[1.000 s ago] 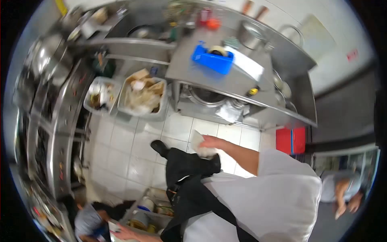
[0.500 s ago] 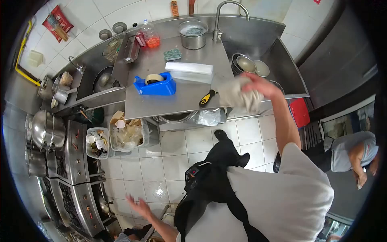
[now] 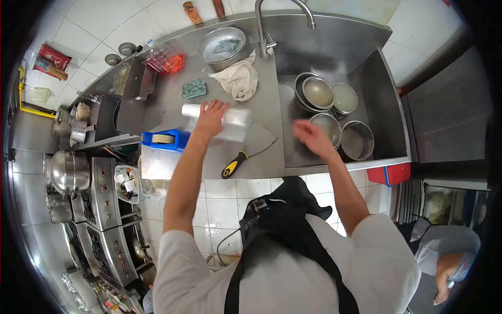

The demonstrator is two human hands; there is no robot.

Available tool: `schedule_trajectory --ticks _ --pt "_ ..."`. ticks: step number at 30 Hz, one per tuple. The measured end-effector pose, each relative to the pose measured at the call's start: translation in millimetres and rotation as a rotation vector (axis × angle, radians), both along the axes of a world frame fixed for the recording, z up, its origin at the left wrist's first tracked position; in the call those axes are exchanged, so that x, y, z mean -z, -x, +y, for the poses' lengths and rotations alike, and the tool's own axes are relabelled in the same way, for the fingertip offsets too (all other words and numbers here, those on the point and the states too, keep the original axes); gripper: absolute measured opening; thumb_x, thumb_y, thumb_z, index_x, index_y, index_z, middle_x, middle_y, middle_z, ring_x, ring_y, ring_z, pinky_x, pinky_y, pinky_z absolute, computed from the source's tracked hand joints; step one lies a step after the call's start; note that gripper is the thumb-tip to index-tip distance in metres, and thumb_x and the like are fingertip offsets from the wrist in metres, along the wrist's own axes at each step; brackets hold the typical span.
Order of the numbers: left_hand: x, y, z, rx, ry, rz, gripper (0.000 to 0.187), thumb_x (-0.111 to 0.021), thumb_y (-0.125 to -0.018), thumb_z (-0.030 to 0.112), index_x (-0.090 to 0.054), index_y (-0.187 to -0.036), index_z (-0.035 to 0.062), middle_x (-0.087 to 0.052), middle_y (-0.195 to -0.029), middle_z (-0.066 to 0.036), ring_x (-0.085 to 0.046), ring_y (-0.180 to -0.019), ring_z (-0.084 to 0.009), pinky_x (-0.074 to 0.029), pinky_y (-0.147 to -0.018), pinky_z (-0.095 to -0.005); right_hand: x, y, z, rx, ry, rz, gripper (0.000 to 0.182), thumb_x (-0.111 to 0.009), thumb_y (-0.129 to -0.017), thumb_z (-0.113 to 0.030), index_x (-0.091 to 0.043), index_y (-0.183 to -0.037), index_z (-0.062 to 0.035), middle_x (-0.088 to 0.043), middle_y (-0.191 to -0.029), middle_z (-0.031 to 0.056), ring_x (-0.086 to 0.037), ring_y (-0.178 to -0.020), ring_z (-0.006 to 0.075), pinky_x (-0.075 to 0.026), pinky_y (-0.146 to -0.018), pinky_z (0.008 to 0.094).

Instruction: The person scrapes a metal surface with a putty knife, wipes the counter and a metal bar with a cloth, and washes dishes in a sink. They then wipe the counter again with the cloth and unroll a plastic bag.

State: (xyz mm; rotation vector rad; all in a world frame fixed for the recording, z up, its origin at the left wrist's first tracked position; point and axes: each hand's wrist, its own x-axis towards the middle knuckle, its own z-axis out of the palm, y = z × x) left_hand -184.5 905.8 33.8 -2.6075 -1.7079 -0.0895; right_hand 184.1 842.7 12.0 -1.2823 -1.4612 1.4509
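My left hand (image 3: 210, 119) lies over a roll of clear plastic (image 3: 236, 116) on the steel counter, its fingers round the top. My right hand (image 3: 309, 136) hangs over the left part of the sink, beside a metal bowl (image 3: 326, 129); it looks empty, with fingers loosely apart. A scraper with a yellow and black handle (image 3: 233, 165) lies near the counter's front edge. To the left of the roll is a blue tape dispenser (image 3: 179, 140). A crumpled cream cloth (image 3: 241, 78) and a green scouring pad (image 3: 194, 88) lie behind the roll.
The sink (image 3: 293, 152) holds several metal bowls under a curved tap (image 3: 261, 31). A metal pot (image 3: 209, 52) and a bottle of red liquid (image 3: 170, 62) stand at the back. Stoves (image 3: 107, 193) line the left. Another person (image 3: 444, 246) is at far right.
The cloth my right hand held is now on the counter by the pot. My left hand has come up from low left onto the plastic roll. My right hand has moved left, over the sink.
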Motion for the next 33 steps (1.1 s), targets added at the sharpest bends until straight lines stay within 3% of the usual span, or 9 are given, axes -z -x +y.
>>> schedule_trajectory --ticks 6,12,16,20,24,27,30,31,33 --pt "-25.9 4.0 26.5 0.113 0.158 0.105 0.054 -0.072 -0.061 0.010 -0.059 -0.114 0.0134 -0.058 -0.110 -0.008 -0.053 -0.113 -0.0280 -0.032 -0.104 -0.0461 10.3 -60.0 -80.9 0.194 0.210 0.029 0.031 -0.063 -0.092 -0.016 -0.060 -0.120 -0.0005 -0.067 -0.099 0.0045 -0.061 -0.089 0.0120 -0.049 -0.077 0.0253" --pt "-129.6 9.6 29.1 0.007 -0.152 -0.076 0.049 -0.072 -0.062 0.013 -0.060 -0.110 0.0123 -0.058 -0.107 -0.009 -0.053 -0.111 -0.0289 -0.038 -0.095 -0.0457 -13.3 -23.5 -67.6 0.139 0.089 0.063 0.030 -0.064 -0.091 -0.014 -0.062 -0.118 -0.0011 -0.067 -0.105 0.0069 -0.063 -0.097 0.0149 -0.049 -0.087 0.0281" --pt "-170.0 -2.4 25.8 -0.118 -0.055 -0.399 0.052 -0.072 -0.062 0.015 -0.058 -0.111 0.0050 -0.059 -0.107 -0.016 -0.055 -0.106 -0.0365 -0.045 -0.091 -0.0446 -15.1 42.6 -10.6 -0.038 0.019 0.071 0.045 -0.071 -0.086 -0.023 -0.059 -0.124 -0.0015 -0.066 -0.110 0.0105 -0.061 -0.104 0.0179 -0.048 -0.091 0.0318" --pt "-182.4 -30.5 13.9 -0.234 0.232 -0.754 0.051 -0.073 -0.064 0.017 -0.062 -0.111 0.0010 -0.068 -0.096 -0.015 -0.065 -0.089 -0.0282 -0.049 -0.086 -0.0377 -55.1 121.7 39.9 0.094 0.053 0.257 0.062 -0.074 -0.082 -0.026 -0.050 -0.133 -0.0005 -0.060 -0.122 0.0112 -0.052 -0.117 0.0170 -0.044 -0.095 0.0346" --pt "-150.6 -28.4 12.8 -0.295 0.438 -1.136 0.043 -0.073 -0.067 0.011 -0.064 -0.107 -0.0030 -0.070 -0.094 -0.008 -0.065 -0.086 -0.0228 -0.049 -0.084 -0.0341 -72.3 137.2 101.5 -0.123 0.082 0.458 0.046 -0.073 -0.084 -0.025 -0.058 -0.121 -0.0009 -0.064 -0.112 0.0090 -0.057 -0.101 0.0156 -0.046 -0.083 0.0347" --pt "-96.0 -12.9 -0.2 -0.294 0.545 -1.717 0.050 -0.066 -0.074 0.007 -0.055 -0.122 -0.0022 -0.063 -0.115 -0.011 -0.060 -0.106 -0.0243 -0.046 -0.096 -0.0379 -83.0 138.4 126.6 -0.133 -0.040 0.072 0.024 -0.068 -0.090 -0.029 -0.066 -0.097 -0.0061 -0.059 -0.083 -0.0030 -0.051 -0.077 0.0091 -0.041 -0.067 0.0273" --pt "-37.6 -10.5 -14.4 -0.255 0.616 -2.223 0.051 -0.059 -0.082 0.012 -0.048 -0.130 -0.0017 -0.058 -0.126 -0.014 -0.056 -0.117 -0.0275 -0.043 -0.103 -0.0426 -110.7 156.1 123.9 -0.187 -0.239 0.041 0.024 -0.066 -0.092 -0.028 -0.066 -0.088 -0.0047 -0.054 -0.070 -0.0043 -0.046 -0.067 0.0078 -0.039 -0.062 0.0283" --pt "-23.0 -12.6 -18.0 -0.244 0.631 -2.369 0.051 -0.057 -0.084 0.014 -0.046 -0.132 -0.0015 -0.057 -0.128 -0.014 -0.055 -0.119 -0.0288 -0.042 -0.105 -0.0441 -120.0 161.4 128.9 -0.252 -0.368 -0.166 0.037 -0.064 -0.090 -0.033 -0.064 -0.096 0.0037 -0.064 -0.078 0.0076 -0.057 -0.073 0.0164 -0.045 -0.069 0.0339" --pt "-3.8 -27.0 -24.5 -0.316 0.531 -2.504 0.052 -0.054 -0.088 0.021 -0.044 -0.134 -0.0017 -0.055 -0.131 -0.016 -0.054 -0.121 -0.0309 -0.040 -0.107 -0.0458 -141.1 171.8 123.1 -0.215 -0.304 -0.111 0.037 -0.064 -0.090 -0.033 -0.065 -0.096 0.0035 -0.064 -0.077 0.0078 -0.057 -0.073 0.0165 -0.045 -0.068 0.0341"
